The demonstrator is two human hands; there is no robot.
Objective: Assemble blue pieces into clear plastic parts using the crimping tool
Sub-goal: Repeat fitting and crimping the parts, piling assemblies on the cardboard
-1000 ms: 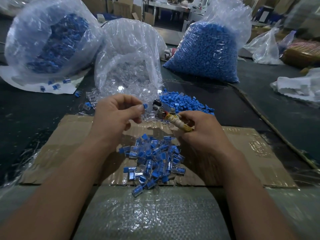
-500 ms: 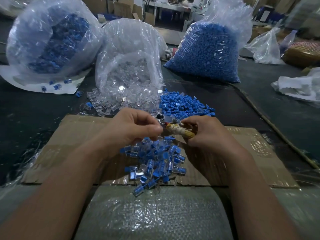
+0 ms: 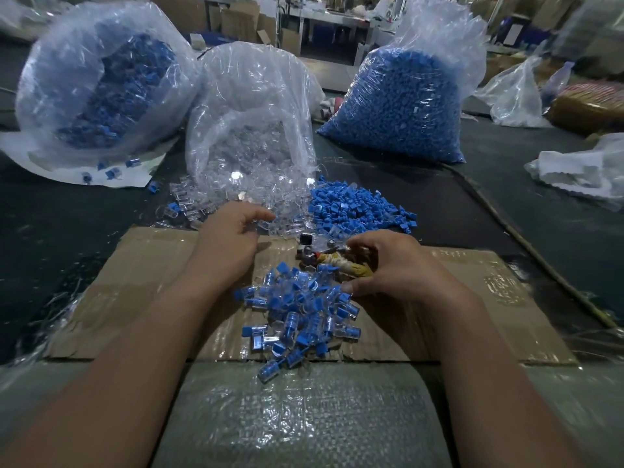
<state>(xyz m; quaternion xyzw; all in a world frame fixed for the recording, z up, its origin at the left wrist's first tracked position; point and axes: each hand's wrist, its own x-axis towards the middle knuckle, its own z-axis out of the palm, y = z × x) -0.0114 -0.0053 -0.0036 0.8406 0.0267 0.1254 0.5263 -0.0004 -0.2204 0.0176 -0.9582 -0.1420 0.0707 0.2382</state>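
Note:
My right hand (image 3: 391, 265) grips the crimping tool (image 3: 324, 256) by its cloth-wrapped handle, metal head pointing left over the cardboard sheet (image 3: 141, 265). My left hand (image 3: 229, 238) reaches forward with fingers spread at the edge of the loose clear plastic parts (image 3: 216, 201); it holds nothing that I can see. A heap of loose blue pieces (image 3: 354, 207) lies just right of the clear ones. Between my wrists sits a pile of assembled blue-and-clear parts (image 3: 297, 312).
Three big plastic bags stand behind: one of assembled parts (image 3: 101, 89) at left, one of clear parts (image 3: 250, 130) in the middle, one of blue pieces (image 3: 398, 106) at right. More bags (image 3: 580, 170) lie far right. Woven plastic sheeting (image 3: 304, 417) covers the near edge.
My left hand dropped from near the tool toward the assembled pile, then moved forward to the clear parts with fingers opening. My right hand lowered slightly with the tool.

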